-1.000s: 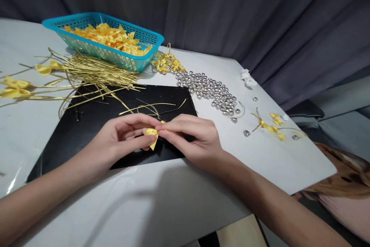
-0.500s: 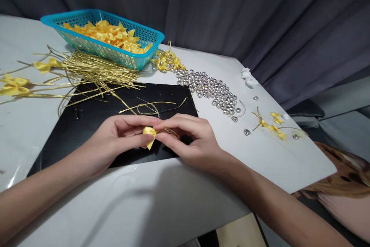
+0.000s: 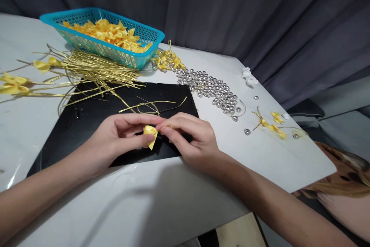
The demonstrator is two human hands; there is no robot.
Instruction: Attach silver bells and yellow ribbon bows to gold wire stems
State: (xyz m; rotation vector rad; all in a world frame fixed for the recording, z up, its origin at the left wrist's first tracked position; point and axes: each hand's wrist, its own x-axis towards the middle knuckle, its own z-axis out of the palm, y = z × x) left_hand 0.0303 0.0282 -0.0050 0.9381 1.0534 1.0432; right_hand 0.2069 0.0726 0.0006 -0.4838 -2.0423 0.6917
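Observation:
A small yellow ribbon bow (image 3: 150, 136) is pinched between the thumb and fingers of my left hand (image 3: 121, 135), above the black board (image 3: 162, 94). My right hand (image 3: 193, 135) closes its thumb and index finger on a gold cord (image 3: 170, 126) at the bow's right side; most of this cord is hidden by the fingers. The fingertips of both hands nearly meet at the bow's middle. Just beyond the hands, loose gold cords (image 3: 147, 103) lie on the board.
A blue basket (image 3: 95, 41) of yellow bows stands at the back left, with a heap of gold cords (image 3: 98, 69) in front. Silver heart-shaped beads (image 3: 211, 89) spread over the white table (image 3: 260, 162). Finished-looking bow pieces (image 3: 271, 127) lie at right.
My right thumb and index finger have drawn closer together on the cord, covering more of it. The bow has shifted very slightly right in my left hand.

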